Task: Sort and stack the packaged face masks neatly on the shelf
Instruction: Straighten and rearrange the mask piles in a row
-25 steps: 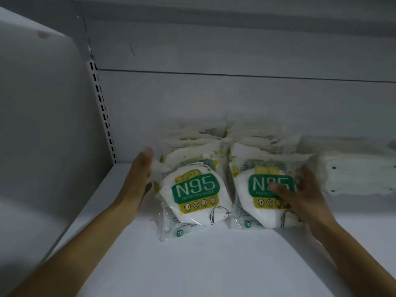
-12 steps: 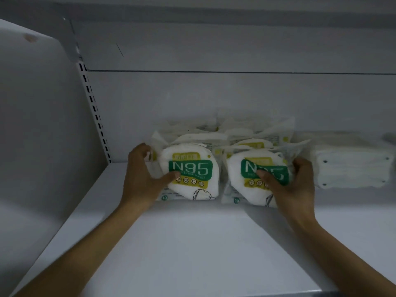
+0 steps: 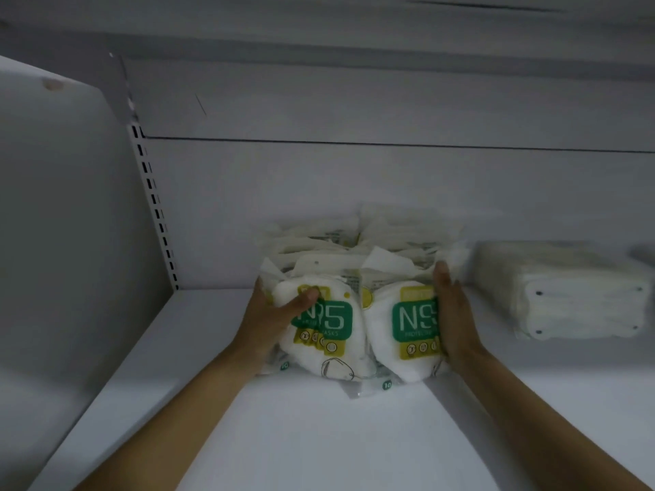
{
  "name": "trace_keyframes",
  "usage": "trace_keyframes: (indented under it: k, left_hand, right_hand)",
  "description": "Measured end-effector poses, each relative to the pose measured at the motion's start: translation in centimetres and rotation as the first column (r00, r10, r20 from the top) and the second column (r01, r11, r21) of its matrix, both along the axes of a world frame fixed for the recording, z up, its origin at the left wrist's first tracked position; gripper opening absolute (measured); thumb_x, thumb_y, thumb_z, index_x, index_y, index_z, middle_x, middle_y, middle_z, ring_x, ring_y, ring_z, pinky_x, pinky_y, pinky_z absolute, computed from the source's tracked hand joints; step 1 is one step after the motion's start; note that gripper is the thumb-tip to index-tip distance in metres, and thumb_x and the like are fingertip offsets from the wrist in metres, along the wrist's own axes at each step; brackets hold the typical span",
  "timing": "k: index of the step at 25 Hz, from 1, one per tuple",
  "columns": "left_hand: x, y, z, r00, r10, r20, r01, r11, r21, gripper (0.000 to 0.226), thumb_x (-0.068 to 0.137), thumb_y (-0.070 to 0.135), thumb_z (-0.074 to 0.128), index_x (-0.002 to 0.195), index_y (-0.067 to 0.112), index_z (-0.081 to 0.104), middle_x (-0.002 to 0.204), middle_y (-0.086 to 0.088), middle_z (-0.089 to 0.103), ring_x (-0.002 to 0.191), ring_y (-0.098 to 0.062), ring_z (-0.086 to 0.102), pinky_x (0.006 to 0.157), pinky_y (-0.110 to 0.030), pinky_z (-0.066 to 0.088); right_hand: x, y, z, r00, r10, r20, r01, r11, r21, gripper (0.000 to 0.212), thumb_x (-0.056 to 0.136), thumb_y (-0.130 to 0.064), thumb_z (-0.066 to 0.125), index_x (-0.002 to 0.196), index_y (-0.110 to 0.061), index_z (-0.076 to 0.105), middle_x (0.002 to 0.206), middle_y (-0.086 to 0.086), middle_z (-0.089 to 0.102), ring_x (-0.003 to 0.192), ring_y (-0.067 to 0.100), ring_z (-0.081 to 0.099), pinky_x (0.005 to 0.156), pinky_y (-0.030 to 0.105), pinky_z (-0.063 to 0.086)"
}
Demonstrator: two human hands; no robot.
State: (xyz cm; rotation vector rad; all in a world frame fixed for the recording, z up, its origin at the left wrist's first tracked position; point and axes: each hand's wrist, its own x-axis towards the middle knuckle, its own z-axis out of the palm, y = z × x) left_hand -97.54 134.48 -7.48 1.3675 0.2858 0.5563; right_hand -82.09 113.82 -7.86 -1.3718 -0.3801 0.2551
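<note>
White shelf (image 3: 319, 437) in dim light, a pale back panel (image 3: 354, 207) behind it, a plain side panel (image 3: 63, 242) closing the left edge, and a slotted upright (image 3: 156, 214) running down the back-left corner. Two bare forearms come in from the shelf's front edge, and here is the action: two N95 packs stand side by side and touching, about midway along the shelf and nearer the back edge than the front, green labels tipped up at the camera. The left grip (image 3: 269, 324) has the left N95 pack (image 3: 336, 320) by its left side, thumb curled across the front and covering part of the green label, the fingers out of sight behind the wrapper. That one is a firm hold. The right grip (image 3: 457, 324) lies along the right side of the right N95 pack (image 3: 404, 324), fingers nearly straight and pointing toward the back edge, fingertips in crinkled wrapper, hand hiding the end of the label. Pinching or only pressing? I cannot tell, the thumb does not show clearly. Just behind the pair, against the back panel, sits a pile of more packaged masks (image 3: 319, 242), wrappers loose and uneven. Off toward the right edge, apart from the right grip, a squared stack of plain white masks (image 3: 567, 295) lies flat on the shelf.
</note>
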Motion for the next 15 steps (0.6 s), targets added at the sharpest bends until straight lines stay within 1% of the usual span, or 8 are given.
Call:
trace_keyframes:
  k: [3, 5, 6, 8, 10, 11, 13, 15]
  left_hand:
    - [0.3, -1.1, -0.4, 0.969, 0.246, 0.001, -0.245, 0.963, 0.117, 0.085, 0.061, 0.035, 0.083, 0.133, 0.021, 0.041, 0.115, 0.003, 0.064, 0.092, -0.005, 0.068, 0.066, -0.024, 0.058]
    - [0.2, -1.5, -0.4, 0.942, 0.333, 0.031, -0.334, 0.932, 0.141, 0.076, 0.060, 0.035, 0.080, 0.125, 0.022, 0.043, 0.108, 0.011, 0.061, 0.082, 0.006, 0.065, 0.064, -0.018, 0.056]
    - [0.2, -1.6, -0.4, 0.934, 0.354, 0.048, -0.357, 0.924, 0.138, 0.077, 0.059, 0.038, 0.084, 0.122, 0.020, 0.044, 0.105, 0.011, 0.061, 0.080, 0.007, 0.065, 0.065, -0.019, 0.056]
    - [0.3, -1.8, -0.5, 0.919, 0.389, 0.064, -0.394, 0.911, 0.124, 0.080, 0.056, 0.044, 0.090, 0.116, 0.017, 0.044, 0.101, 0.010, 0.060, 0.081, 0.003, 0.065, 0.068, -0.024, 0.056]
    - [0.4, -2.1, -0.5, 0.899, 0.436, 0.029, -0.435, 0.885, 0.169, 0.072, 0.059, 0.040, 0.088, 0.110, 0.015, 0.043, 0.097, 0.008, 0.058, 0.078, 0.002, 0.063, 0.066, -0.021, 0.054]
    - [0.3, -2.3, -0.4, 0.888, 0.460, 0.011, -0.452, 0.869, 0.202, 0.063, 0.065, 0.035, 0.085, 0.107, 0.015, 0.043, 0.094, 0.008, 0.057, 0.075, 0.006, 0.060, 0.063, -0.017, 0.051]
    - [-0.2, -2.2, -0.3, 0.884, 0.467, 0.026, -0.464, 0.868, 0.180, 0.038, 0.080, 0.032, 0.074, 0.099, 0.014, 0.045, 0.090, 0.004, 0.056, 0.077, 0.003, 0.060, 0.063, -0.016, 0.049]
    - [-0.4, -1.0, 0.1, 0.913, 0.404, 0.056, -0.402, 0.915, -0.046, 0.034, 0.093, 0.049, 0.050, 0.098, 0.015, 0.052, 0.096, -0.001, 0.059, 0.092, -0.013, 0.060, 0.073, -0.024, 0.048]
  right_hand:
    - [-0.6, 0.4, -0.3, 0.926, -0.351, 0.140, 0.357, 0.934, -0.016, 0.088, 0.071, -0.079, 0.045, 0.128, -0.013, 0.050, 0.123, 0.005, 0.061, 0.114, 0.026, 0.059, 0.099, 0.051, 0.046]
    - [-1.1, -0.4, 1.0, 0.694, -0.581, 0.426, 0.596, 0.795, 0.114, 0.074, 0.084, -0.064, 0.042, 0.134, -0.010, 0.042, 0.135, 0.008, 0.048, 0.126, 0.027, 0.047, 0.107, 0.051, 0.037]
    - [-1.8, -0.5, 1.9, 0.528, -0.578, 0.622, 0.628, 0.759, 0.172, 0.062, 0.090, -0.053, 0.043, 0.134, -0.009, 0.041, 0.136, 0.011, 0.045, 0.128, 0.028, 0.043, 0.109, 0.050, 0.033]
    - [-5.1, 1.1, 3.1, 0.178, -0.268, 0.947, 0.574, 0.810, 0.122, 0.047, 0.095, -0.046, 0.039, 0.129, -0.014, 0.045, 0.138, 0.010, 0.043, 0.131, 0.028, 0.039, 0.111, 0.048, 0.027]
    - [-6.8, 3.7, 2.1, -0.055, 0.128, 0.990, 0.546, 0.834, -0.077, 0.049, 0.096, -0.050, 0.037, 0.132, -0.018, 0.046, 0.145, 0.009, 0.042, 0.137, 0.026, 0.036, 0.114, 0.050, 0.021]
    - [-6.8, 5.0, 1.2, -0.105, 0.248, 0.963, 0.568, 0.810, -0.146, 0.054, 0.095, -0.053, 0.039, 0.136, -0.018, 0.044, 0.148, 0.011, 0.041, 0.139, 0.026, 0.035, 0.115, 0.052, 0.019]
    - [-5.8, 6.7, 0.1, -0.072, 0.388, 0.919, 0.647, 0.719, -0.253, 0.066, 0.095, -0.060, 0.036, 0.143, -0.015, 0.040, 0.149, 0.013, 0.040, 0.139, 0.028, 0.035, 0.115, 0.055, 0.018]
    - [-4.6, 7.4, -0.1, -0.014, 0.431, 0.902, 0.680, 0.666, -0.307, 0.072, 0.094, -0.064, 0.032, 0.144, -0.014, 0.038, 0.149, 0.013, 0.040, 0.139, 0.028, 0.036, 0.115, 0.054, 0.018]
